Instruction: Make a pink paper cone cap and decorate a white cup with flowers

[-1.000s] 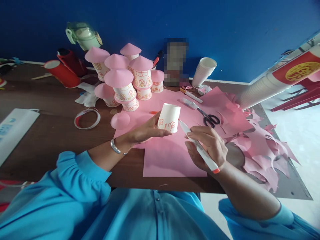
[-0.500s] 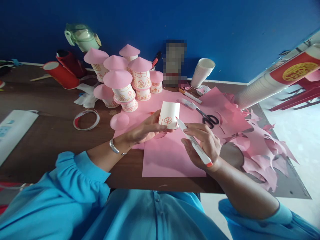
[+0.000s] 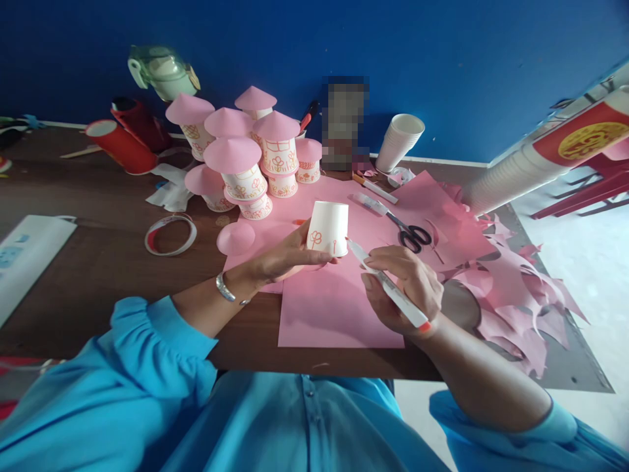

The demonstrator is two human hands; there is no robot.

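Note:
A white paper cup [image 3: 330, 223], upside down, is gripped by my left hand [image 3: 289, 254] over pink paper. Near its rim it bears an orange flower and a short orange stem with a small loop. My right hand [image 3: 405, 285] holds a white marker [image 3: 400, 298] with a red-orange end. The marker's tip is beside the cup's lower right side; whether it touches is too small to tell. Under both hands lies a pink sheet [image 3: 339, 321].
Cups with pink cone tops [image 3: 232, 155] stand behind left. A tape roll [image 3: 170, 236] and pink cone [image 3: 236, 238] lie left. Scissors [image 3: 415, 236], a second marker [image 3: 381, 191] and paper scraps [image 3: 521, 288] lie right. Stacked white cups [image 3: 399, 143] stand by the wall.
The cup has turned in my left hand, shifting its flower leftward and showing a new short stem. My right hand and the marker have moved slightly right and down.

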